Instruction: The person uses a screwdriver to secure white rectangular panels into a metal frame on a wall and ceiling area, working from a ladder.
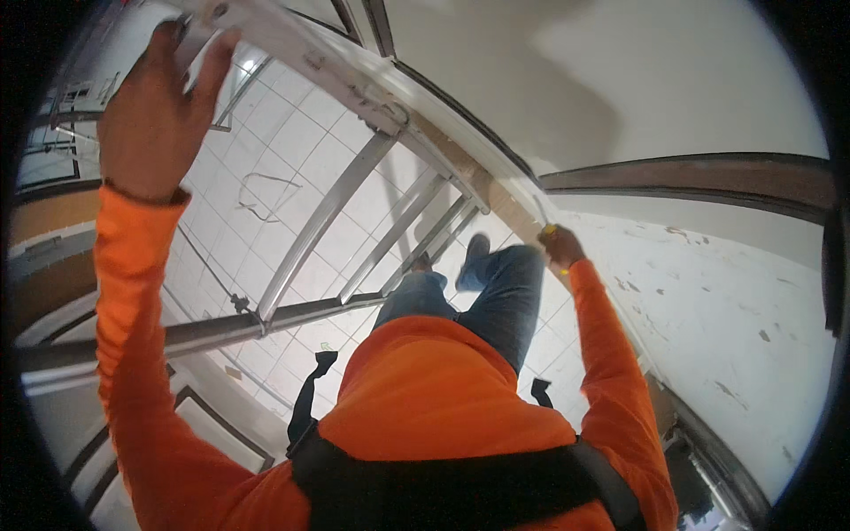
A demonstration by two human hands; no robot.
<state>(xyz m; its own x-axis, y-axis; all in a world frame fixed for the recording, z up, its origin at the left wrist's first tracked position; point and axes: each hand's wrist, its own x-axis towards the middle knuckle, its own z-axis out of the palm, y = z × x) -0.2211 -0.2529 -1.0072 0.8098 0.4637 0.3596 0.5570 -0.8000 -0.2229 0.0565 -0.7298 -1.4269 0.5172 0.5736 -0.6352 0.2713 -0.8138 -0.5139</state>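
Observation:
An aluminium ladder (319, 221) slopes down below me to the tiled floor. At the upper left, my left hand (155, 119) is closed on the ladder's side rail, near its top. At the right, my right hand (558, 248) is closed around a small yellow-handled tool (551, 232) with what looks like a thin metal shaft, beside the wall's brown lower band. My legs in jeans (491, 301) hang below my orange top; one foot appears to be on a rung, and the other shoe shows beyond my right knee.
A white wall (708, 265) with scuff marks and a dark frame (682, 173) runs along the right. On the tiled floor (292, 124) lies a loose pale loop of cable (266, 177). A dark cord (208, 265) crosses near the ladder. Dark-framed fittings stand at the left edge.

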